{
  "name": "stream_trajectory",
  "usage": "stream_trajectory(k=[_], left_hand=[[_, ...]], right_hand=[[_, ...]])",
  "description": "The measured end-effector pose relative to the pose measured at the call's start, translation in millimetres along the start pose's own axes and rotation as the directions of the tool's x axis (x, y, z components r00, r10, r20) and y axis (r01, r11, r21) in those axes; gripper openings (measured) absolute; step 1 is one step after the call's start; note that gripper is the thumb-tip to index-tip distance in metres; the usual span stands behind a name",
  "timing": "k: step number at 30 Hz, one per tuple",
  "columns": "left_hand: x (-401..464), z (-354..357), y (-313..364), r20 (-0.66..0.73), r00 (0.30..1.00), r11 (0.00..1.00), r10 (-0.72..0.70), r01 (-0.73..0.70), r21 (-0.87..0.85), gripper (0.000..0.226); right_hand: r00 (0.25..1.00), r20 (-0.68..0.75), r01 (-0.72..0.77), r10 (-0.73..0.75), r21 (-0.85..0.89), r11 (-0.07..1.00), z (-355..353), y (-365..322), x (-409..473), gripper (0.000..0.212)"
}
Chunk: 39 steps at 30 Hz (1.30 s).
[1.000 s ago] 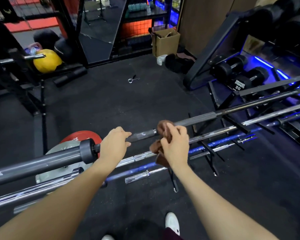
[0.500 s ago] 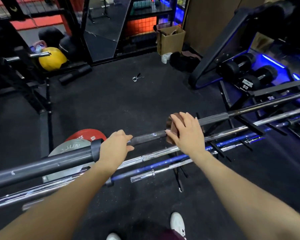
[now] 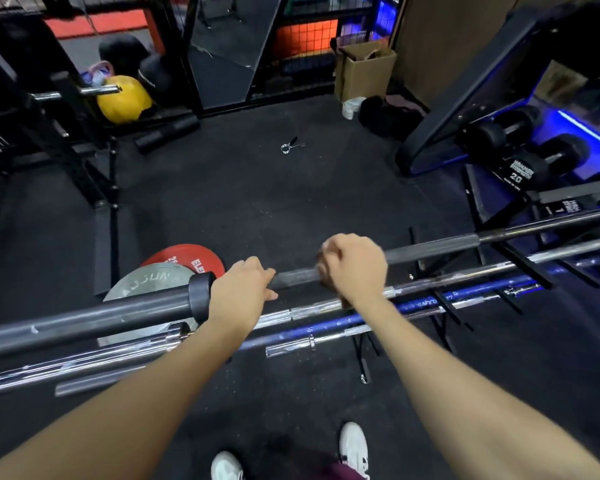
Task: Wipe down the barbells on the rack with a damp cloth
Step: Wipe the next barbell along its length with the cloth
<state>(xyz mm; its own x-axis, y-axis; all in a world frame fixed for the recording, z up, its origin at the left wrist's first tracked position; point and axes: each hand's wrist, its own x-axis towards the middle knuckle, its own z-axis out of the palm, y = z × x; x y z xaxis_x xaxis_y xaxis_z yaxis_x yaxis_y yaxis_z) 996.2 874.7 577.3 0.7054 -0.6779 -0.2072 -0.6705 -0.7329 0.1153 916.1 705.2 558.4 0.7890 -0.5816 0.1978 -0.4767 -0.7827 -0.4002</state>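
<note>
— So, is that top barbell (image 3: 430, 249) heavy?

— It looks long, hard and heavy. It lies on the rack (image 3: 444, 308), above the shiny bars, so it should not be lifted, just rubbed.

— Who keeps it still?

— The left hand (image 3: 241, 292), fingers curled around the bar next to the collar.

— And the cloth (image 3: 321, 270)?

— Soft and floppy. The right hand (image 3: 355, 268) squeezes it around the bar, fingers closed tight.

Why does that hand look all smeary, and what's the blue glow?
Head view: the right hand is smeared by motion blur while gripping the top barbell; the left hand looks sharper. Blue strip lighting behind the dumbbells tints the right side, and the wide lens bends the bars.
</note>
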Motion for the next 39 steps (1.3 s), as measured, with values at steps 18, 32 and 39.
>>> stream_trajectory(k=[18,32,39], left_hand=[[-6,-12,-13,0.080,0.997,1.000,-0.017,0.015,0.027,0.039],[-15,-7,-16,0.049,0.998,0.999,-0.041,0.040,0.020,0.037],[-15,-3,-11,-0.012,0.998,0.996,-0.067,0.068,0.060,0.025]], right_hand=[[0.956,-0.111,0.258,-0.272,-0.129,0.958,17,20,-24,0.044],[0.979,0.181,0.147,-0.092,-0.319,0.936,17,-32,2,0.039],[0.974,0.106,0.227,-0.201,-0.383,0.895,27,-32,-8,0.041]])
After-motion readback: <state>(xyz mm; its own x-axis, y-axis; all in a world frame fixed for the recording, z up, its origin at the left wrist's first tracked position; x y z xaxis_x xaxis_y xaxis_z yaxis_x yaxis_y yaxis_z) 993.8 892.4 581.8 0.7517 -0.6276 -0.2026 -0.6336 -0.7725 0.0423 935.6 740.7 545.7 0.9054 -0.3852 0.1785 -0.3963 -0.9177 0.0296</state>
